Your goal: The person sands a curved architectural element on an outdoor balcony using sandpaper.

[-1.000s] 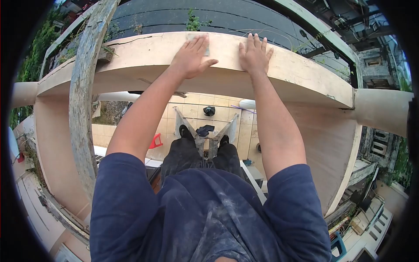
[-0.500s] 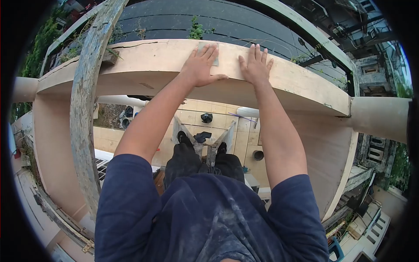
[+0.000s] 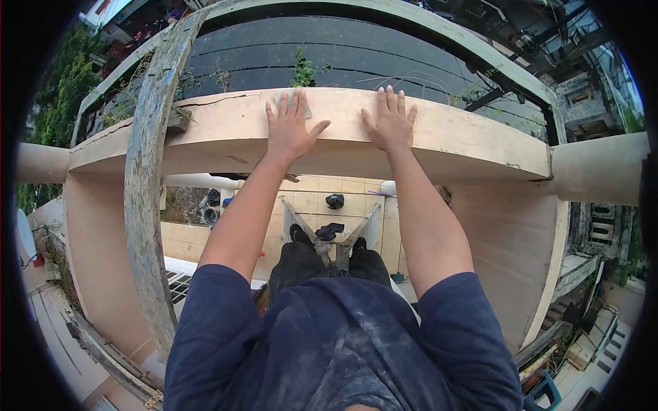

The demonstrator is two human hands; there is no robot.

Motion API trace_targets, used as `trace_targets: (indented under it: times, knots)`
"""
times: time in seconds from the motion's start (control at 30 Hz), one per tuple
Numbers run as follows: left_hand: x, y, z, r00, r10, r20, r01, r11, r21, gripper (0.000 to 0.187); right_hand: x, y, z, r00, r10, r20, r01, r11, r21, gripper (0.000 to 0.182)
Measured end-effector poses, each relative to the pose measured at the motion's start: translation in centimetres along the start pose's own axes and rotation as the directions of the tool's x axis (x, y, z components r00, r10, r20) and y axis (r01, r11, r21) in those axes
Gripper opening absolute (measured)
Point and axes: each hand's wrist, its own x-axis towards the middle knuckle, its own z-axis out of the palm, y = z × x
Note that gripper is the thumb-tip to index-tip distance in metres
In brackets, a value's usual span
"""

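My left hand (image 3: 291, 131) lies flat on the top of a pale, curved, painted beam (image 3: 473, 130), fingers stretched and thumb out to the right. Beneath its fingers is a small grey-green sheet (image 3: 308, 109) that looks like sandpaper, mostly covered by the hand. My right hand (image 3: 391, 127) rests open on the same beam a little to the right, fingers spread, with nothing held.
A weathered wooden post (image 3: 147, 164) crosses at the left, beside a small wood block (image 3: 179, 121). Far below are my feet on a wooden support (image 3: 340, 255), a tiled floor (image 3: 308, 183) and a black bag (image 3: 334, 201). Dark roofing (image 3: 370, 51) lies beyond.
My left hand has slid left along the beam together with the sheet, widening the gap between my hands. My right hand stays on the beam. The view has tilted slightly.
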Motion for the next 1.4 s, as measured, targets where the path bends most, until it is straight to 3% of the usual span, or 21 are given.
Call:
trace_targets:
  times: [0.03,0.07,0.17,0.2,0.27,0.4,0.47,0.57,0.6,0.7,0.77,0.83,0.9,0.97,1.13,1.23,1.3,1.4]
  knots:
    - [0.2,-0.7,0.0,0.987,-0.159,-0.025,0.161,0.984,0.080,0.112,0.1,-0.2,-0.4,1.000,0.000,0.000,0.000,1.000,0.003,0.082]
    - [0.4,-0.3,0.5,0.987,-0.157,-0.021,0.158,0.984,0.083,0.112,0.1,-0.3,-0.6,1.000,0.006,0.006,-0.006,1.000,-0.002,0.083]
    - [0.1,4.3,2.0,0.989,0.107,-0.105,-0.104,0.994,0.033,0.111,-0.3,-0.2,-0.4,1.000,0.009,0.016,-0.009,1.000,-0.006,0.082]
    - [-0.4,6.1,2.1,0.989,0.106,-0.104,-0.103,0.994,0.031,0.111,-0.1,-0.1,-0.4,1.000,-0.002,0.002,0.002,1.000,-0.010,0.082]
    - [-1.4,8.9,1.8,0.947,0.313,-0.068,-0.317,0.947,-0.049,0.106,0.1,-0.2,-0.3,1.000,0.004,0.001,-0.004,1.000,0.000,0.081]
    - [-0.5,3.8,1.7,0.959,0.274,-0.066,-0.280,0.952,-0.120,0.100,0.1,0.2,0.5,1.000,0.002,-0.024,-0.001,1.000,0.012,0.077]
    - [-0.2,0.4,1.9,0.991,0.068,-0.115,-0.079,0.993,-0.092,0.094,-0.1,0.3,0.4,1.000,0.007,-0.021,-0.007,1.000,-0.004,0.076]
    - [0.2,-1.1,1.2,0.997,-0.049,-0.065,0.034,0.977,-0.211,0.090,0.2,0.0,-0.1,1.000,0.010,-0.015,-0.010,1.000,-0.009,0.076]
    - [0.4,0.1,1.8,0.991,-0.090,-0.100,0.077,0.988,-0.135,0.091,-0.1,-0.1,-0.1,1.000,0.010,-0.003,-0.010,1.000,-0.021,0.076]
    - [-0.4,3.7,2.3,0.987,0.012,-0.158,-0.016,1.000,-0.023,0.094,-0.1,-0.1,0.0,1.000,0.011,-0.010,-0.011,0.999,-0.031,0.076]
    - [-1.9,5.5,2.1,0.988,0.087,-0.129,-0.095,0.994,-0.057,0.095,-0.1,0.0,-0.1,1.000,0.016,-0.005,-0.016,1.000,-0.023,0.075]
    - [-2.9,5.7,1.7,0.956,0.286,-0.070,-0.291,0.954,-0.076,0.095,0.0,-0.3,-0.2,1.000,0.019,0.003,-0.019,1.000,-0.004,0.075]
    - [-2.2,3.1,1.1,0.962,0.270,-0.045,-0.274,0.954,-0.126,0.094,-0.2,-0.2,-0.4,1.000,0.016,0.016,-0.016,1.000,-0.015,0.075]
    - [-1.3,0.9,0.8,0.994,0.054,-0.097,-0.059,0.997,-0.049,0.094,-0.2,-0.3,-0.4,1.000,0.020,0.015,-0.020,1.000,-0.020,0.075]
    - [-1.4,2.6,1.1,0.997,0.022,-0.074,-0.020,1.000,0.024,0.093,-0.3,-0.4,0.1,1.000,0.012,0.009,-0.011,0.999,-0.044,0.076]
    - [-1.2,4.8,1.8,0.973,0.146,-0.178,-0.161,0.984,-0.073,0.096,0.4,-0.6,-0.6,1.000,0.022,0.009,-0.022,1.000,-0.011,0.077]
    - [-1.6,3.6,1.9,0.953,0.289,-0.089,-0.297,0.949,-0.102,0.098,-0.1,-0.2,-0.6,0.999,0.011,0.034,-0.010,1.000,-0.028,0.079]
    - [-0.6,-1.6,0.9,0.995,0.030,-0.095,-0.033,0.999,-0.031,0.102,-0.2,0.1,-0.2,1.000,0.003,0.017,-0.002,0.999,-0.037,0.080]
